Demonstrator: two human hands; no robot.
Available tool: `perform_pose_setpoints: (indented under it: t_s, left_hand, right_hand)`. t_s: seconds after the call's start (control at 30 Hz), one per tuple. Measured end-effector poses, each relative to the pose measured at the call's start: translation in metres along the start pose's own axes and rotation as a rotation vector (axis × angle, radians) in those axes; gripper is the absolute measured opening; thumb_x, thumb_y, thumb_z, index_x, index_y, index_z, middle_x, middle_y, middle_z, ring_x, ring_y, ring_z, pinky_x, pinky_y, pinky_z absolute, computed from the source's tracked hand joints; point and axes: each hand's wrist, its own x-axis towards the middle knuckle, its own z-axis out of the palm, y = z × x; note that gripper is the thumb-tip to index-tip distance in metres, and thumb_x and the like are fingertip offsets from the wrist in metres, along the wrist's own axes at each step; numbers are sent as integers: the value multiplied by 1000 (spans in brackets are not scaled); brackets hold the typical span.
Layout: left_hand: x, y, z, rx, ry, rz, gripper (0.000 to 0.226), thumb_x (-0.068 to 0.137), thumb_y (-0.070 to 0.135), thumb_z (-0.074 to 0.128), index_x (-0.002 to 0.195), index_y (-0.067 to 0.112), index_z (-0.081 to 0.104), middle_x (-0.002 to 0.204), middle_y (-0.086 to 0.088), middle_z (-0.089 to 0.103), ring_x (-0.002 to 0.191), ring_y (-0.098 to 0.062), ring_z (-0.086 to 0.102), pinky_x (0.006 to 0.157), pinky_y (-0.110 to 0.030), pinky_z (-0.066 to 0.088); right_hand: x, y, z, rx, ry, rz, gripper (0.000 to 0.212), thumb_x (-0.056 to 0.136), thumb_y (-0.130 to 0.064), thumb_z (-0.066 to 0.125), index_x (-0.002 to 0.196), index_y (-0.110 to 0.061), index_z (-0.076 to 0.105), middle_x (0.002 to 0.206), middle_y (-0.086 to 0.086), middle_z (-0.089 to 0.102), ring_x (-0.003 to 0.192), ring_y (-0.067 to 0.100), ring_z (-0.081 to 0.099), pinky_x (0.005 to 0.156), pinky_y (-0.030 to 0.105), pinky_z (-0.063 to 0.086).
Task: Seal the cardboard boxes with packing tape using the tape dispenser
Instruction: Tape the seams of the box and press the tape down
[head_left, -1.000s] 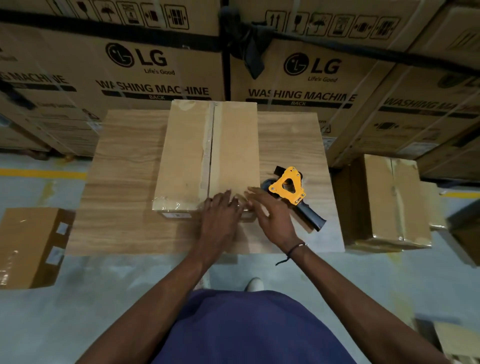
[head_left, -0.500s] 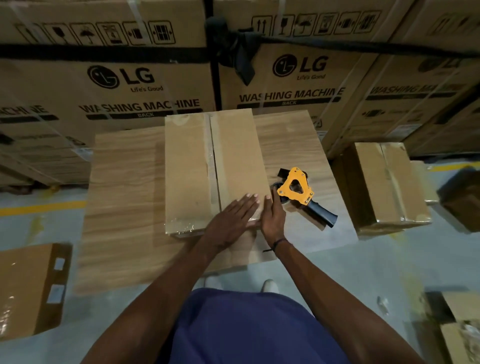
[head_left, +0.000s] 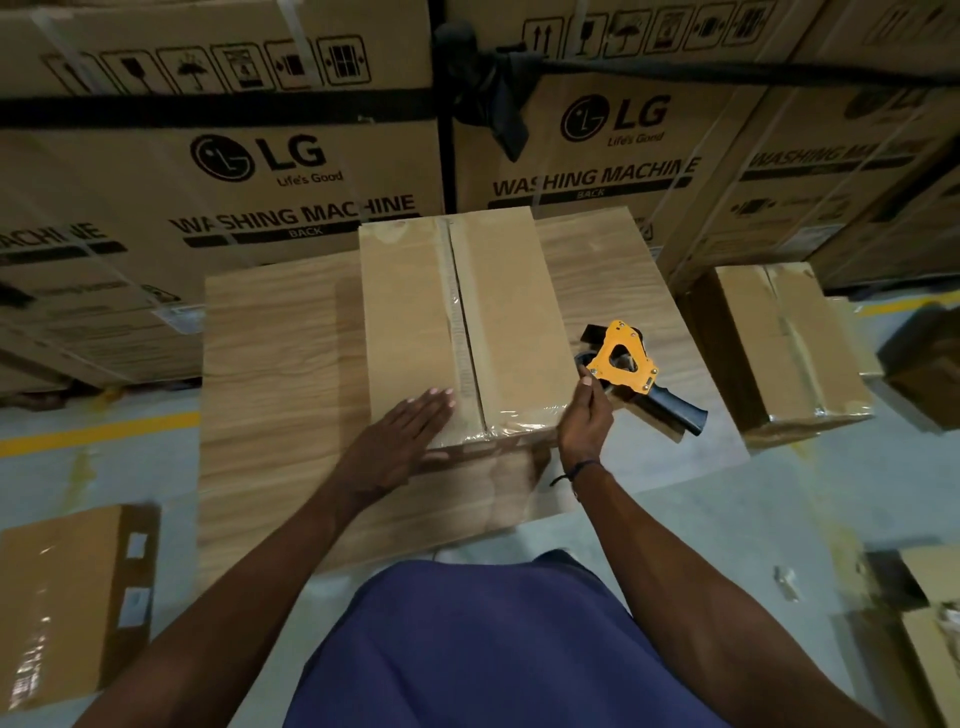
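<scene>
The left hand (head_left: 402, 441) lies flat, fingers (head_left: 436, 402) spread and released, palm down over the near left corner of the cardboard box (head_left: 457, 327) at the centre of the frame. The right hand (head_left: 584, 423) stands edge-on against the box's near right corner, fingers straight and gripping nothing, its fingertips close to the tape dispenser (head_left: 636, 374); whether they touch it cannot be told. The dispenser, with an orange frame and a dark handle, rests on the wood-grain counter (head_left: 275, 364) just right of the box. Clear tape (head_left: 460, 322) runs along the box's centre seam and wraps its near edge. Another taped box (head_left: 784, 353) sits on the floor at right; washing machine cartons (head_left: 291, 176) fill the upper frame.
</scene>
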Motion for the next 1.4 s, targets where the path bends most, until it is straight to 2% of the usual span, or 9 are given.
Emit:
perform_pose_setpoints:
  t_s: [0.17, 0.27, 0.43, 0.57, 0.7, 0.9, 1.03, 1.2, 1.4]
  left_hand:
    - [-21, -14, -5, -163, 4, -170, 82, 102, 70, 22, 164, 17, 17, 172, 1, 11, 159, -16, 4, 126, -44, 21]
    - [-19, 0, -3, -300, 77, -348, 88, 99, 71, 34, 164, 15, 16, 173, 0, 7, 159, -16, -2, 128, -39, 7]
    - [-20, 11, -11, -265, 70, -458, 99, 96, 74, 45, 165, 14, 6, 173, 1, -8, 158, -15, -15, 128, -42, -5]
    - [-11, 26, -21, -270, 124, -376, 76, 104, 60, 37, 164, 18, 18, 173, 2, 3, 159, -13, -9, 129, -41, 1]
    - [30, 50, -14, -205, 25, -218, 71, 107, 54, 32, 164, 14, 18, 172, -1, 5, 159, -18, -4, 129, -41, 9]
    - [30, 38, 3, -96, -10, -116, 74, 104, 55, 32, 161, 9, 27, 169, -9, 23, 157, -25, 19, 124, -43, 28]
    - [24, 30, -2, -178, 46, -67, 71, 101, 42, 58, 160, 13, 31, 169, -5, 25, 156, -23, 24, 123, -40, 27]
    - [0, 11, -10, -334, 2, -54, 75, 101, 49, 57, 163, 24, 23, 169, 9, 11, 157, -9, 8, 126, -29, 8]
    - [7, 29, -5, -415, 126, -192, 57, 104, 47, 52, 155, 24, 43, 165, 7, 34, 155, -9, 22, 126, -31, 16]
  right_hand:
    - [-3, -5, 8, 94, 97, 86, 44, 110, -32, 37, 132, -15, 70, 126, 3, 72, 119, 18, 64, 106, 39, 52]
    - [-5, -13, 7, 89, 139, 85, 43, 113, -24, 34, 133, -8, 69, 123, 9, 71, 111, 17, 63, 89, 15, 52]
    - [-8, -13, -6, -350, 59, -214, 50, 110, -47, 31, 143, -15, 50, 131, 14, 66, 115, 38, 63, 87, 40, 48]
    - [-14, -33, -13, -556, -373, -740, 47, 106, -38, 49, 150, -21, 47, 167, -2, 32, 153, 19, 32, 118, 37, 26]
    - [-15, -35, -3, -823, -821, -998, 65, 106, -54, 40, 161, -20, 32, 173, -2, 17, 159, 15, 12, 126, 50, 16]
    - [-6, -25, -3, -1156, -851, -1204, 73, 109, -57, 16, 164, -11, 20, 172, 6, 14, 160, 21, 12, 126, 50, 22]
    - [0, -29, -6, -1120, -916, -1213, 70, 110, -55, 26, 166, -15, 15, 174, 2, 7, 160, 17, 5, 128, 47, 16]
    - [12, -38, -10, -1009, -1120, -1070, 85, 102, -58, 52, 166, -23, 8, 174, -5, 0, 160, 10, -2, 129, 42, 8]
    - [17, -43, -9, -897, -1125, -953, 65, 106, -54, 39, 164, -28, 24, 173, -10, 13, 158, 6, 8, 128, 46, 17]
